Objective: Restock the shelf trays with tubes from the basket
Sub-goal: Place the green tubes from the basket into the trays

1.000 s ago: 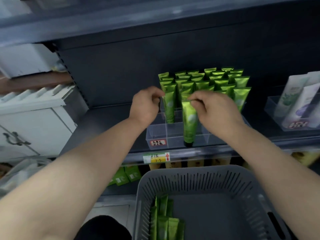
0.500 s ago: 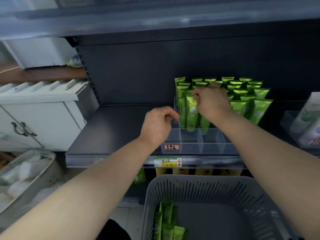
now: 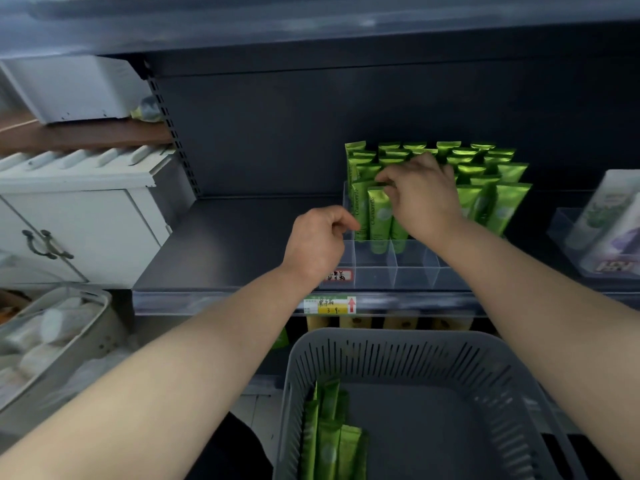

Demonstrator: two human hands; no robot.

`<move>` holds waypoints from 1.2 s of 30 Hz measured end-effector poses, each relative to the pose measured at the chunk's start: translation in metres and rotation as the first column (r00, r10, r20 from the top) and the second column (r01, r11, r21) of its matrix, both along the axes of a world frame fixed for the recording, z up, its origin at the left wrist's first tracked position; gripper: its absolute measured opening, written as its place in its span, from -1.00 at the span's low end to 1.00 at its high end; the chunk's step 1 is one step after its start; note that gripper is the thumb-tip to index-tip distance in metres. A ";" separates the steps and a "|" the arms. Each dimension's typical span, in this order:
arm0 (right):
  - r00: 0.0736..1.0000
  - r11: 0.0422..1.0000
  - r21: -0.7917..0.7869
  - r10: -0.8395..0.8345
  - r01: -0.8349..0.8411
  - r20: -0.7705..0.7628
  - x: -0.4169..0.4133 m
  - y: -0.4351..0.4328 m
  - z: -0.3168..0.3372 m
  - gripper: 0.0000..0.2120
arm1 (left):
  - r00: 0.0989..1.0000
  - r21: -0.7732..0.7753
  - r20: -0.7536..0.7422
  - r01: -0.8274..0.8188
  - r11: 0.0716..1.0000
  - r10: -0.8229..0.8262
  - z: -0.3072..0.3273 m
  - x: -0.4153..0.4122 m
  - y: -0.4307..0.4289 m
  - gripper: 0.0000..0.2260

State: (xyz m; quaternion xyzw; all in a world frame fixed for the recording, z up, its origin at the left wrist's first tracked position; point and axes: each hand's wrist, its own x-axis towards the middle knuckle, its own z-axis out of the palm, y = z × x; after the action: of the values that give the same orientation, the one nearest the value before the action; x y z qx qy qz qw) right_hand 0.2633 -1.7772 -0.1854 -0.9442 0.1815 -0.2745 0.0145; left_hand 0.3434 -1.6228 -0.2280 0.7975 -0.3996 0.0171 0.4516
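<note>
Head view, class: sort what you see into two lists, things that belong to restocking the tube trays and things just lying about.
Job in hand: green shelf tubes, clear divided tray, grey basket, basket tubes, right hand pinching a shelf tube, left hand beside the tray.

Lying about: white cabinet, pale tubes at right, tub of white items.

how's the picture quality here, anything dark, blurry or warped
Head view: dim overall, the shelf back nearly black; the green tubes glint; print on the front tube is legible; the bin at left is blurred; the wide lens balloons the forearms toward the bottom corners.
</note>
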 end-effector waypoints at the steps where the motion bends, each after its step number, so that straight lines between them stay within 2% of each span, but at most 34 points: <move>1: 1.000 1.000 -0.015 0.005 -0.005 0.022 -0.006 0.002 -0.002 -0.75 | 1.000 -0.002 -0.005 0.001 1.000 -0.001 -0.001 -0.003 0.000 -0.65; 5: 0.996 0.998 -0.064 0.024 -0.019 0.090 -0.034 0.010 -0.015 -0.77 | 1.000 0.015 -0.019 0.011 1.000 -0.010 -0.011 -0.019 0.003 -0.68; 9: 0.995 0.997 -0.058 0.062 -0.057 0.078 -0.064 0.021 -0.045 -0.80 | 1.000 0.056 -0.015 0.028 0.998 -0.028 -0.032 -0.039 0.010 -0.71; 16: 0.992 0.994 0.049 0.103 -0.100 -0.068 -0.110 0.045 -0.129 -0.81 | 0.996 0.236 -0.088 0.031 0.971 -0.010 -0.096 -0.072 0.031 -0.75; 20: 0.967 0.981 0.151 0.152 -0.123 -0.202 -0.129 0.063 -0.177 -0.82 | 0.987 0.465 -0.155 0.030 0.885 0.048 -0.140 -0.084 0.040 -0.76; 23: 0.916 0.956 0.272 0.203 -0.109 -0.347 -0.140 0.076 -0.212 -0.76 | 0.966 0.619 -0.239 0.074 0.782 0.097 -0.172 -0.089 0.048 -0.76; 27: 0.778 0.914 0.401 0.296 -0.062 -0.555 -0.142 0.092 -0.249 -0.58 | 0.930 0.680 -0.334 0.126 0.722 0.152 -0.199 -0.097 0.065 -0.71; 30: 0.716 0.883 0.469 0.339 -0.019 -0.610 -0.139 0.103 -0.266 -0.49 | 0.922 0.699 -0.337 0.109 0.707 0.190 -0.206 -0.099 0.068 -0.65; 33: 0.658 0.848 0.529 0.389 0.016 -0.645 -0.130 0.108 -0.274 -0.53 | 0.921 0.686 -0.318 0.060 0.725 0.224 -0.206 -0.097 0.067 -0.60; 36: 0.633 0.767 0.640 0.475 0.042 -0.612 -0.121 0.110 -0.278 -0.56 | 0.911 0.692 -0.310 0.020 0.722 0.273 -0.205 -0.094 0.068 -0.59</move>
State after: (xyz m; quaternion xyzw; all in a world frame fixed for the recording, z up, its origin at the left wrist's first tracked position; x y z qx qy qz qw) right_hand 0.1427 -1.6676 -0.4637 -0.9301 0.1255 0.2131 0.2715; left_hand 0.2496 -1.5551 -0.4331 0.9195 -0.2226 -0.2585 0.1954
